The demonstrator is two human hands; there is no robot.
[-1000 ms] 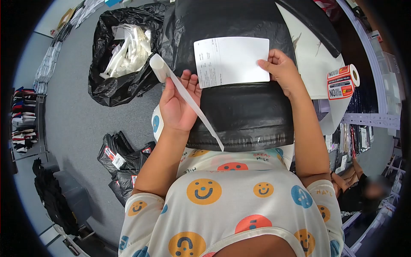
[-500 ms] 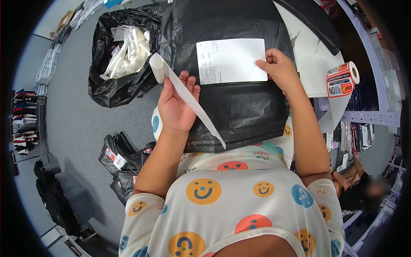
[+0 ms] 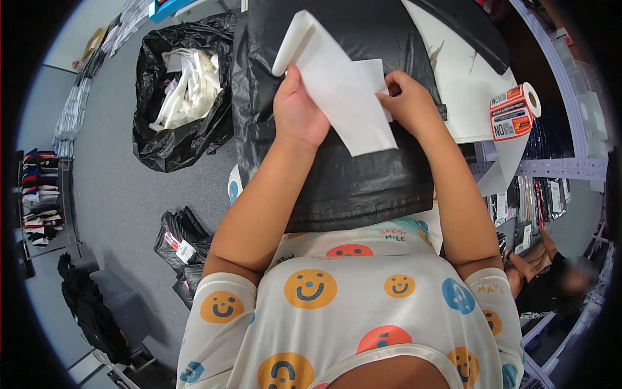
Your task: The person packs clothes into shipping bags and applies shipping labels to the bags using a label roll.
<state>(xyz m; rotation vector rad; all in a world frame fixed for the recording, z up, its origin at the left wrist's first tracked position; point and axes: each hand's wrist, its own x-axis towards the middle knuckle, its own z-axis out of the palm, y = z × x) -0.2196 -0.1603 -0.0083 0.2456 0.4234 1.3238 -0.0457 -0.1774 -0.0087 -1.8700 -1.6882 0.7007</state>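
A large black plastic parcel (image 3: pixel 369 188) lies before me, its near edge against my shirt. My left hand (image 3: pixel 299 113) is closed on a white paper strip (image 3: pixel 334 91), thumb at its side, the far end curled over. The strip slants across a white label (image 3: pixel 370 70), hiding most of it, and its lower end hangs over the parcel. At the label's right edge, my right hand (image 3: pixel 409 102) has thumb and fingertips pinched together on it. Whether the label lies flat on the parcel under the strip cannot be seen.
On the left, a black bin bag (image 3: pixel 152 139) holds crumpled white strips. Several black parcels (image 3: pixel 178 240) lie on the floor. A roll of red-and-white stickers (image 3: pixel 512 113) sits at the right by a white tabletop (image 3: pixel 457 104). Another person (image 3: pixel 551 279) is at lower right near shelving.
My left hand has moved up and right, carrying the paper strip, which now shows its broad face over the label. My right hand has shifted slightly left, still at the label's edge.
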